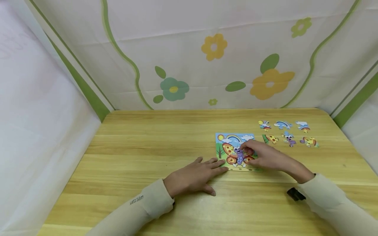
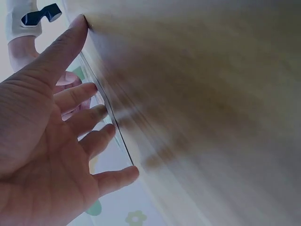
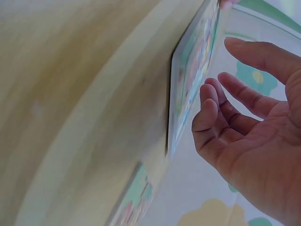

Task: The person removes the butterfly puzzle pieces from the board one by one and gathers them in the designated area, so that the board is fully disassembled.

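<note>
A square butterfly puzzle board [image 1: 233,142] lies flat on the wooden table [image 1: 141,147]. My left hand [image 1: 206,167] rests flat on the table, its straight fingertips touching the board's lower left corner; in the left wrist view the fingers [image 2: 89,92] lie spread along the board's edge [image 2: 107,110]. My right hand [image 1: 254,152] hovers over the board's right half, with the fingertips at the purple butterfly body [image 1: 240,156]. In the right wrist view this hand [image 3: 244,127] is loosely curved beside the board [image 3: 188,84] and holds nothing.
Several loose puzzle pieces [image 1: 287,132] lie in two rows on the table, behind and right of the board. One of them [image 3: 134,202] shows in the right wrist view. Flowered cloth walls [image 1: 212,49] enclose the table on three sides.
</note>
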A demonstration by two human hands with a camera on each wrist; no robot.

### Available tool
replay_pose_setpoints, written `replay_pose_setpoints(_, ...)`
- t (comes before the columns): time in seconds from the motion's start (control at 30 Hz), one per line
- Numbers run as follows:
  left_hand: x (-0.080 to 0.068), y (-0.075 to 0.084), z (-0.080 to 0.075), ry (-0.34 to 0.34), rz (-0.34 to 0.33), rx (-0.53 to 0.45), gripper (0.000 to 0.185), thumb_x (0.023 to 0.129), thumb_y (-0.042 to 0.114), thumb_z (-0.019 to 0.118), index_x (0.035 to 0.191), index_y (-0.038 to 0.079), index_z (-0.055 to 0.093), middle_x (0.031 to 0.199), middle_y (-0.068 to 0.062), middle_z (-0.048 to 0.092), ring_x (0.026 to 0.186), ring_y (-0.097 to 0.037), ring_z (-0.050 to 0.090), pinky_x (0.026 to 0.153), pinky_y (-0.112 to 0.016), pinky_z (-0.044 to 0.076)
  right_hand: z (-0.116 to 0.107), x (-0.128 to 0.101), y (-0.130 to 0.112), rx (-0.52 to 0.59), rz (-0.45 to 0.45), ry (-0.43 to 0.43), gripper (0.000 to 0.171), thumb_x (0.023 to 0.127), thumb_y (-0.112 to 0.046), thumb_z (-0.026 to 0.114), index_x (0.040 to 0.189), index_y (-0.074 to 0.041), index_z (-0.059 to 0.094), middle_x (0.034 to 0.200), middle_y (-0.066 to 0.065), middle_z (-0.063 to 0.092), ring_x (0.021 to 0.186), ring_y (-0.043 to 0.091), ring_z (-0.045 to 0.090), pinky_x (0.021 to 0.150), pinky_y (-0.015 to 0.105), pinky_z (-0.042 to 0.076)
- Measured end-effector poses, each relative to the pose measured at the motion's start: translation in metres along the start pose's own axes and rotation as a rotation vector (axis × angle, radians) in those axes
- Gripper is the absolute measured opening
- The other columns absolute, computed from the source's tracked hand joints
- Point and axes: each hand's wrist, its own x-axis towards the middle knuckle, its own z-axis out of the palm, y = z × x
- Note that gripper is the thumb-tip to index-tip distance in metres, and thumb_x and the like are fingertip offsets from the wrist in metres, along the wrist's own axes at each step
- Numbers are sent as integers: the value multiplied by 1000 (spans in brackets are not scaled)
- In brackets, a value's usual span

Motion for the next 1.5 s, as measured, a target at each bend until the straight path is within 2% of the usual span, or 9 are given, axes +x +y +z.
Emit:
replay_pose_setpoints(0.3, 1, -1, 1, 24, 38, 19, 88, 93, 50, 72, 167, 25, 31, 176, 6, 22, 163, -16, 20, 128, -59, 26, 10, 8, 0, 14, 38, -55, 45, 85, -6, 82, 125, 0, 64, 107, 4, 63, 97, 16, 55, 83, 29, 52)
replay_pose_setpoints(0.57, 1, 0, 0, 12, 23, -2, 88, 92, 49, 74, 166, 25, 33, 175, 6, 23, 163, -15, 20, 128, -59, 27, 13, 9, -4, -37, 39, -73, 46, 80, -6, 85, 122, -5, 65, 108, 2, 61, 100, 16, 53, 85, 31, 50)
replay_pose_setpoints(0.9, 1, 0, -1, -3, 15, -12, 87, 94, 49, 73, 167, 27, 30, 176, 7, 21, 163, -14, 18, 128, -57, 27, 13, 10, -6, -57, 33, -82, 43, 83, -5, 85, 122, -6, 65, 107, 3, 61, 99, 18, 53, 84, 32, 48)
replay_pose_setpoints(1.1, 2, 0, -1, -14, 9, -24, 87, 95, 47, 73, 167, 26, 30, 176, 7, 20, 164, -15, 16, 129, -58, 26, 13, 9, -3, -56, 35, -105, 45, 86, -6, 82, 128, -18, 69, 116, 2, 64, 105, 18, 55, 91, 40, 50)
replay_pose_setpoints(1.23, 2, 0, -1, -19, 6, -15, 86, 95, 48, 72, 167, 27, 30, 176, 7, 19, 164, -14, 16, 129, -57, 27, 13, 10, -2, -48, 37, -116, 49, 86, -7, 82, 132, -20, 71, 117, 1, 64, 107, 18, 55, 93, 43, 50)
replay_pose_setpoints(1.5, 2, 0, 0, -16, 4, -30, 87, 95, 47, 72, 167, 27, 29, 176, 7, 18, 164, -15, 16, 129, -58, 26, 11, 11, -3, -55, 40, -135, 52, 86, -6, 82, 134, -22, 70, 110, 1, 60, 101, 18, 51, 90, 39, 47)
